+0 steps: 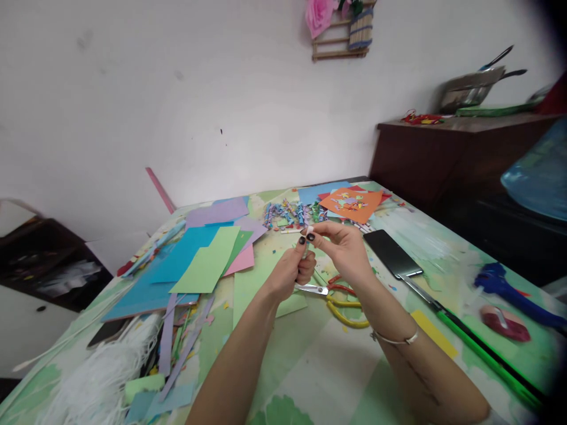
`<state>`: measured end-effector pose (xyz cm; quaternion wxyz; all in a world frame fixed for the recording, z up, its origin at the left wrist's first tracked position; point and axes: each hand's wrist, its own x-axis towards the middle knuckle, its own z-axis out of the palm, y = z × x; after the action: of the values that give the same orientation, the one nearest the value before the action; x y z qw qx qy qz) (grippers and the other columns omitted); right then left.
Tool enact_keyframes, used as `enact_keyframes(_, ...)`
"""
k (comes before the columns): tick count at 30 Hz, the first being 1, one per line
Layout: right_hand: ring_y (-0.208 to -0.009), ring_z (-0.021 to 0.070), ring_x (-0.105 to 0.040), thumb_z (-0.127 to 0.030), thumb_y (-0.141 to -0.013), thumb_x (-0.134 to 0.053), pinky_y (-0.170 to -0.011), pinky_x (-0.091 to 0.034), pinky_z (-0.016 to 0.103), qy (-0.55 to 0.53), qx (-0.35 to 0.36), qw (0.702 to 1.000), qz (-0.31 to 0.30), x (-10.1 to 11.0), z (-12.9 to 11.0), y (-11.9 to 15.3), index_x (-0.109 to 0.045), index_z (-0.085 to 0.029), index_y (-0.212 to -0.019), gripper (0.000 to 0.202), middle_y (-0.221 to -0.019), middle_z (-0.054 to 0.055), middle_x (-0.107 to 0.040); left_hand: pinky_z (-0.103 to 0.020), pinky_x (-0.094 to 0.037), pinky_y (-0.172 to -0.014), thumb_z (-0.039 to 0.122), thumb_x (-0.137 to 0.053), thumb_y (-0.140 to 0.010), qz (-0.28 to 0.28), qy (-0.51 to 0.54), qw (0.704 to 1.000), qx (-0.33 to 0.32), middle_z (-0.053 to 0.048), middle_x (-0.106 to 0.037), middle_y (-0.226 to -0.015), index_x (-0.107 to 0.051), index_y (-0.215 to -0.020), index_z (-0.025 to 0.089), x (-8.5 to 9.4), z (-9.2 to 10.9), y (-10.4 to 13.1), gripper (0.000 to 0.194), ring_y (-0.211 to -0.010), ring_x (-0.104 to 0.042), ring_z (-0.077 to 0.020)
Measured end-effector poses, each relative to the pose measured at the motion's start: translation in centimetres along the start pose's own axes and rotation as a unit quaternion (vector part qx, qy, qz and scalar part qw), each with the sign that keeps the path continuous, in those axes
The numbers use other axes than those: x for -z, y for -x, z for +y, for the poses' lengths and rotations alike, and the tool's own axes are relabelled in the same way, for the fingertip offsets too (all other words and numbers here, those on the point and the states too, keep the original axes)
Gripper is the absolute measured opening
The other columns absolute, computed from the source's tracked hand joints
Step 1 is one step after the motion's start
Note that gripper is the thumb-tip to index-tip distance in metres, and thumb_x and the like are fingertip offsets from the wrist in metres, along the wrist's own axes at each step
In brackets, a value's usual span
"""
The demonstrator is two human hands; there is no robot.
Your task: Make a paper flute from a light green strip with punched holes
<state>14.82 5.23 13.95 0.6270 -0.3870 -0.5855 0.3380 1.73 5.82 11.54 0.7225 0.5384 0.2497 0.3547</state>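
Observation:
Over the middle of the table, my left hand [292,267] is closed in a fist with its thumb up, around a slim pale piece mostly hidden by the fingers. My right hand [344,251] pinches a small white piece [310,229], perhaps paper, at the left thumb tip. Whether the two pieces are one cannot be made out. Below the hands lie scissors [314,289] with red and yellow handles, partly behind the right forearm. A light green sheet [248,295] lies under the left hand. Behind the hands sit several small, colourful curled-paper pieces [283,212].
Coloured sheets [204,260] are stacked at left, near white string [106,366] and paper strips [167,336]. An orange sheet [372,203] bears paper scraps. On the right are a phone [392,252], a green-handled cutter [478,348], a blue glue gun [514,292] and a pink object [505,323].

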Motion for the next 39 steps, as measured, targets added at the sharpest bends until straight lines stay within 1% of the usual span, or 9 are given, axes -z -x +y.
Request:
enact_keyframes(7,-0.079,0.0221,-0.056,-0.019,-0.080,-0.056,-0.075,-0.043,0.037,0.218,0.203,0.954,0.046,0.4,-0.1,0.5,-0.065,-0.022,-0.068,0.016,-0.070,0.005,-0.064,-0.018,-0.005,-0.039,0.073,-0.044,-0.074,0.033,-0.035,0.999,0.016,0.011,-0.012,-0.052,-0.020,-0.055,0.021,-0.2,-0.1,-0.2,0.061,-0.042,-0.007,-0.0031)
enact_keyframes(10,-0.077,0.0218,-0.055,-0.015,-0.081,-0.052,-0.072,-0.043,0.036,0.247,0.224,0.941,0.060,0.7,-0.2,0.5,-0.063,-0.021,-0.069,0.017,-0.069,0.005,-0.062,-0.019,-0.005,-0.039,0.071,-0.043,-0.076,0.044,-0.044,0.998,0.005,0.010,-0.011,-0.052,-0.020,-0.054,0.021,0.1,-0.2,-0.2,0.060,-0.042,-0.007,-0.0032)
enact_keyframes(17,-0.083,0.0205,-0.061,-0.016,-0.071,-0.065,-0.082,-0.045,0.036,0.097,0.103,0.981,0.133,2.3,0.2,-0.7,-0.069,-0.020,-0.077,0.007,-0.083,0.004,-0.068,-0.020,-0.006,-0.040,0.069,-0.042,-0.080,0.063,-0.072,0.995,-0.041,0.010,-0.013,-0.050,-0.022,-0.052,0.020,0.7,-0.1,-0.4,0.059,-0.042,-0.008,-0.0034)
enact_keyframes(22,-0.099,0.0191,-0.058,-0.017,-0.074,-0.061,-0.081,-0.045,0.030,-0.061,0.023,0.998,-0.021,1.9,-0.4,-0.6,-0.067,-0.020,-0.097,0.025,-0.106,0.005,-0.066,-0.020,-0.012,-0.040,0.071,-0.030,-0.082,0.095,-0.192,0.975,-0.066,0.009,-0.014,-0.050,-0.023,-0.054,0.021,0.8,0.0,-0.2,0.057,-0.041,-0.012,-0.0048)
enact_keyframes(26,-0.080,0.0162,-0.059,-0.037,-0.083,-0.054,-0.067,-0.044,0.026,0.003,-0.027,0.993,-0.118,0.6,-0.5,0.0,-0.068,-0.017,-0.091,0.025,-0.084,0.004,-0.066,-0.023,-0.020,-0.045,0.065,-0.019,-0.088,0.174,-0.408,0.888,-0.121,0.006,-0.026,-0.048,-0.028,-0.054,0.020,0.7,0.0,0.3,0.057,-0.044,-0.025,-0.0075)
enact_keyframes(29,-0.068,0.0142,-0.056,-0.038,-0.081,-0.057,-0.059,-0.041,0.025,0.093,-0.008,0.990,-0.101,-0.1,-0.2,0.2,-0.068,-0.016,-0.084,0.025,-0.075,0.003,-0.063,-0.026,-0.019,-0.051,0.059,-0.024,-0.090,0.232,-0.526,0.805,-0.150,0.003,-0.034,-0.050,-0.034,-0.054,0.018,0.5,0.0,0.6,0.055,-0.049,-0.032,-0.0104)
enact_keyframes(33,-0.057,0.0114,-0.050,-0.031,-0.077,-0.059,-0.052,-0.036,0.023,0.156,0.008,0.984,-0.086,0.2,-0.2,0.5,-0.066,-0.016,-0.082,0.018,-0.066,0.001,-0.061,-0.029,-0.017,-0.054,0.050,-0.036,-0.091,0.289,-0.589,0.739,-0.149,-0.001,-0.045,-0.053,-0.044,-0.057,0.017,0.1,0.1,1.1,0.047,-0.054,-0.039,-0.0138)
enact_keyframes(37,-0.053,0.0099,-0.047,-0.020,-0.075,-0.054,-0.051,-0.034,0.022,0.192,-0.005,0.971,-0.144,0.6,0.1,1.1,-0.063,-0.016,-0.072,0.010,-0.060,-0.002,-0.058,-0.028,-0.018,-0.053,0.046,-0.036,-0.093,0.267,-0.697,0.657,-0.108,-0.007,-0.058,-0.060,-0.054,-0.063,0.015,0.3,-1.1,1.8,0.046,-0.060,-0.050,-0.0166)
enact_keyframes(39,-0.056,0.0107,-0.049,-0.014,-0.072,-0.052,-0.054,-0.035,0.023,0.213,-0.002,0.964,-0.162,0.4,0.8,1.7,-0.061,-0.016,-0.067,0.011,-0.061,-0.001,-0.058,-0.027,-0.017,-0.052,0.047,-0.038,-0.092,0.254,-0.702,0.657,-0.101,-0.007,-0.059,-0.059,-0.055,-0.061,0.015,0.9,-2.3,2.2,0.047,-0.058,-0.051,-0.0164)
